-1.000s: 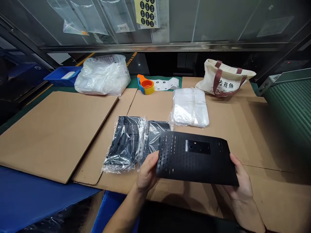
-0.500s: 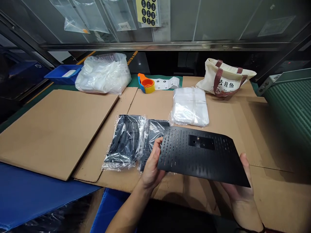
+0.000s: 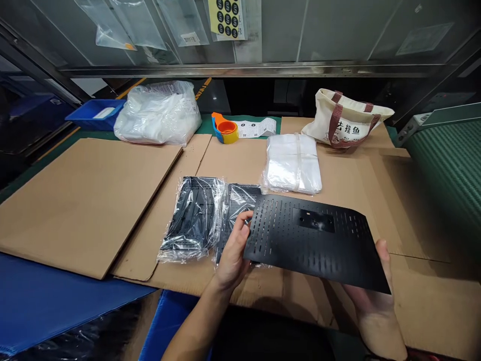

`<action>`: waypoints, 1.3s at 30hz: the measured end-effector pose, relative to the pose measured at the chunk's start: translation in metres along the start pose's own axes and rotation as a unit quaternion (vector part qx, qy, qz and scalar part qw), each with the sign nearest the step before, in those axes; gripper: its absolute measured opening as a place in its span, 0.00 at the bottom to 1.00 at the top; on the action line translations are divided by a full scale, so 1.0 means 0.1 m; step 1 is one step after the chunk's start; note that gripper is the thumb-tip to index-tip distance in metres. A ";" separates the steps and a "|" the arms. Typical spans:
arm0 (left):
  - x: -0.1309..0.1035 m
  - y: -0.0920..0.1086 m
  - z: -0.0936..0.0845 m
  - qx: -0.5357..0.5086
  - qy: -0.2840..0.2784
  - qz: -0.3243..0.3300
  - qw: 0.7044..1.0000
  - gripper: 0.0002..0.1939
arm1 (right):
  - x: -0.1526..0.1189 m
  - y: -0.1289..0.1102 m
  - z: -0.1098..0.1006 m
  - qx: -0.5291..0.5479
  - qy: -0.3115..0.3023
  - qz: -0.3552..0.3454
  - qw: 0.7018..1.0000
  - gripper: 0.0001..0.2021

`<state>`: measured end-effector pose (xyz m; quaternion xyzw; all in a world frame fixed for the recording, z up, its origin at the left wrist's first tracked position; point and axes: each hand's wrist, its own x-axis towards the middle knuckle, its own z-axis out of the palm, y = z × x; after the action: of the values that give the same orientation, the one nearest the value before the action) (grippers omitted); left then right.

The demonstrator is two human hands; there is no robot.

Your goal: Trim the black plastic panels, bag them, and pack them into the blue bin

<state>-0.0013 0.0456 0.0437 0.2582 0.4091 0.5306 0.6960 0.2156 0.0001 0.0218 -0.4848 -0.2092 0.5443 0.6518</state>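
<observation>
A black perforated panel (image 3: 285,245), with a recessed rectangle near its upper middle, is held in the air above the cardboard. My left hand (image 3: 235,250) grips its left edge, fingers closed round it. On the panel's right edge is my right hand (image 3: 374,296), its thumb at the side and its other fingers partly hidden underneath. Left of the panel lies a black piece in a clear bag (image 3: 193,215). A second bagged black piece (image 3: 240,198) lies beside it, partly covered by my left hand and the panel.
Behind the panel sits a stack of clear bags (image 3: 293,163). Farther back are a tape roll holder (image 3: 226,130), a white plastic bundle (image 3: 158,113), a blue tray (image 3: 95,114) and a cloth bag (image 3: 347,120). Cardboard sheets (image 3: 86,195) lie left; a green conveyor belt (image 3: 451,155) stands right.
The panel has shifted slightly to the right and its right end sits a little lower. Both hands keep their hold, and the whole view has moved slightly.
</observation>
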 end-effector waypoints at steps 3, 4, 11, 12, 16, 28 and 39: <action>0.02 0.01 -0.06 0.031 0.015 0.000 0.999 0.18 | -0.01 -0.01 0.01 -0.001 0.014 0.003 1.000 0.23; 0.04 0.01 -0.09 0.043 0.025 0.002 0.999 0.18 | -0.01 -0.01 0.01 -0.002 0.019 0.005 1.000 0.23; 0.11 0.03 -0.25 0.128 0.068 0.033 0.989 0.18 | -0.02 -0.01 0.03 0.005 -0.018 0.046 0.999 0.25; 0.11 0.04 -0.25 0.138 0.070 0.035 0.987 0.18 | -0.03 0.00 0.04 0.017 -0.020 0.056 0.998 0.25; 0.11 0.06 -0.27 0.154 0.084 0.028 0.984 0.19 | -0.06 0.00 0.06 0.055 -0.012 0.076 0.995 0.23; 0.03 -0.04 -0.34 0.158 0.022 0.138 0.978 0.38 | -0.15 -0.01 0.03 -0.437 -0.126 -0.365 0.812 0.25; -0.18 -0.14 0.06 0.091 0.073 0.217 0.969 0.31 | -0.22 0.14 0.07 -0.420 -0.028 -0.266 0.867 0.44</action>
<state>0.0093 0.0248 0.0410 0.3632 0.4397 0.6468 0.5064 0.1956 -0.0183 0.0187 -0.6233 -0.5573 0.2245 0.5006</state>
